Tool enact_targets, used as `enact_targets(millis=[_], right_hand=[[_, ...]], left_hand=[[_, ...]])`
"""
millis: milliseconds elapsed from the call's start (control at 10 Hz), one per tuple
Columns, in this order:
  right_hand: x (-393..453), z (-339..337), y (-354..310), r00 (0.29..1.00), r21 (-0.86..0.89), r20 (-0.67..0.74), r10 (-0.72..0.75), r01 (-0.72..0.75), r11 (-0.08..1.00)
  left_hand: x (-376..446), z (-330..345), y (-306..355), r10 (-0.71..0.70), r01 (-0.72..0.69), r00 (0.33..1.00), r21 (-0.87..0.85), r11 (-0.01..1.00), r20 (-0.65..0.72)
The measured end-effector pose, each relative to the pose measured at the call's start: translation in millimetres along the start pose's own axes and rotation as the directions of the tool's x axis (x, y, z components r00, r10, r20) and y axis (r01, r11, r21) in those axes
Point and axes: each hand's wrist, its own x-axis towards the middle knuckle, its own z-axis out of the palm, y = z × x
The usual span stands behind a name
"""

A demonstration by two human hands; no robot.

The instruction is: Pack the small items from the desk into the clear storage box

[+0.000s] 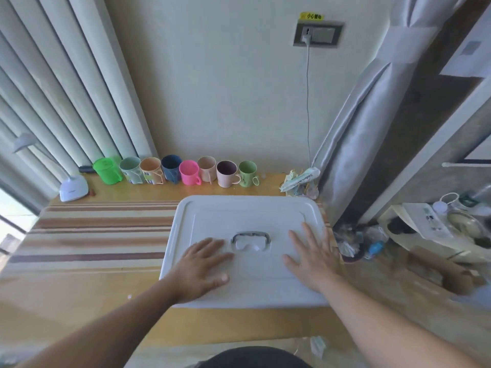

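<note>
The storage box sits on the right half of the desk with its white lid (247, 213) closed on top, so the inside is hidden. A grey handle (250, 240) lies flat in the lid's middle. My left hand (204, 266) rests palm down on the lid left of the handle, fingers spread. My right hand (313, 256) lies flat on the lid right of the handle. Neither hand holds anything. Several coloured cups stand in a row along the wall, from a green cup (106, 170) on the left to a pale green mug (247, 173) on the right.
A white desk lamp (72, 187) stands at the back left. A wipes pack (300, 179) and crumpled wrappers lie at the back right corner. A striped mat (98, 232) covers the desk's left part. A charger cable (308, 107) hangs from the wall socket. Clutter fills the floor at right.
</note>
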Motion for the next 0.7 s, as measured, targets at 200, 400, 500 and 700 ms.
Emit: enact_targets(millis=[200,400,500,700], right_hand=[[0.4,0.4,-0.9,1.000,0.011,0.004,0.016,-0.016,1.000],[-1.3,0.0,-0.2,1.000,0.034,0.026,0.018,-0.019,0.999],[-3.4,-13.3,-1.4,0.996,0.051,0.091,0.019,-0.023,0.998],[16.5,-117.8,-10.5,0.994,-0.035,-0.109,-0.013,0.009,0.999]], left_hand=[[35.7,-3.3,-25.8,-0.459,0.480,0.870,0.094,0.872,-0.181],[38.6,-5.3,-23.6,-0.482,0.489,0.872,0.117,0.865,-0.081],[38.3,-24.0,-23.6,-0.485,0.482,0.875,0.147,0.864,-0.020],[70.2,-133.0,-22.5,-0.338,0.363,0.903,0.048,0.931,-0.266]])
